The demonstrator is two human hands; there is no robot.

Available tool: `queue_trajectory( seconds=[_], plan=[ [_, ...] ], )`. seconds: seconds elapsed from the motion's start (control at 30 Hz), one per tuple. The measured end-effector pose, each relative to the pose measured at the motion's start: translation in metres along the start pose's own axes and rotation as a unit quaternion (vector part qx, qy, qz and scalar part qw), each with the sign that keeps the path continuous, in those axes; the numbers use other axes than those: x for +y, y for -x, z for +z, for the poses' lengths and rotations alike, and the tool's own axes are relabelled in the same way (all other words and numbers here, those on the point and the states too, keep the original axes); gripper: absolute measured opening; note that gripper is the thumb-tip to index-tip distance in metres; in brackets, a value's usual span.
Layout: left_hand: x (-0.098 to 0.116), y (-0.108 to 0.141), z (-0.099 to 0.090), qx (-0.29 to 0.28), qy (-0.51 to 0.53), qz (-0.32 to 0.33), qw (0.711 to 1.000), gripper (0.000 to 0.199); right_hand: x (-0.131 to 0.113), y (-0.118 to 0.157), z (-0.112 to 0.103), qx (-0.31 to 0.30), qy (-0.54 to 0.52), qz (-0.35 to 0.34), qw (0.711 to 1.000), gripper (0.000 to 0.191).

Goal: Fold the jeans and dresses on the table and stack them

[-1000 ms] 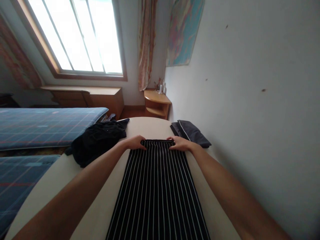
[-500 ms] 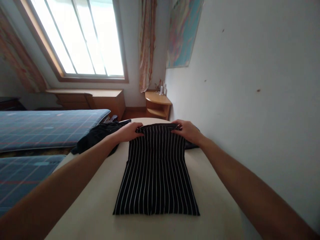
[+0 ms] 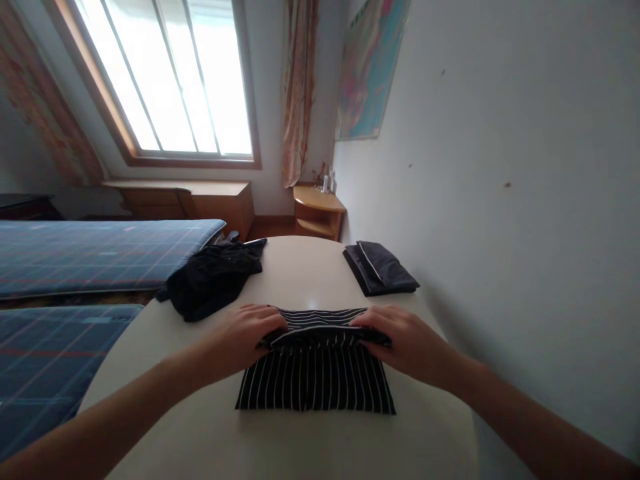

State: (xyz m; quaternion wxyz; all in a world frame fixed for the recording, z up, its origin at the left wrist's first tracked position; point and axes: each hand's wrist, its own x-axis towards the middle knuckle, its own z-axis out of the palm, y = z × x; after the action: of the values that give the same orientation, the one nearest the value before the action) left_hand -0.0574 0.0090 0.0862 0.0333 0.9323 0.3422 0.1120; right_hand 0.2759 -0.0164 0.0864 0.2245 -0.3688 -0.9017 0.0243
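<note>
A black garment with white stripes (image 3: 315, 380) lies on the pale round table (image 3: 300, 267), its far part folded over toward me. My left hand (image 3: 257, 330) is closed on the left end of the folded edge. At the right end, my right hand (image 3: 393, 333) grips the same edge, thumb underneath. The raised fold runs between both hands, a little above the lower layer. Which kind of garment it is, I cannot tell.
A crumpled black cloth (image 3: 215, 277) lies at the table's left edge. Dark folded clothing (image 3: 383, 267) sits at the far right, near the white wall (image 3: 525, 267). Beds with blue plaid mattresses (image 3: 100, 253) stand to the left; a corner shelf (image 3: 320, 200) is beyond.
Both hands have drawn the far edge of the striped garment toward me, folding it over its near part. The dark folded clothing at the right is now uncovered.
</note>
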Motion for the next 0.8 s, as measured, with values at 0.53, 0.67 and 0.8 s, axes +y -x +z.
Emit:
queue_trajectory(
  seconds=[0.53,0.67,0.8],
  plan=[
    [0.007,0.017,0.038,0.03,-0.067,0.061,0.995,0.048,-0.009,0.015,0.025,-0.078,0.087,-0.095,0.989,0.025],
    [0.0,0.005,0.029,0.086,-0.101,0.061,0.989,0.04,-0.004,0.008,0.018,-0.009,0.097,-0.067,0.993,0.023],
    [0.004,0.014,0.045,0.08,-0.13,0.097,0.983,0.025,-0.012,0.023,0.036,-0.033,0.094,-0.071,0.992,0.021]
  ],
)
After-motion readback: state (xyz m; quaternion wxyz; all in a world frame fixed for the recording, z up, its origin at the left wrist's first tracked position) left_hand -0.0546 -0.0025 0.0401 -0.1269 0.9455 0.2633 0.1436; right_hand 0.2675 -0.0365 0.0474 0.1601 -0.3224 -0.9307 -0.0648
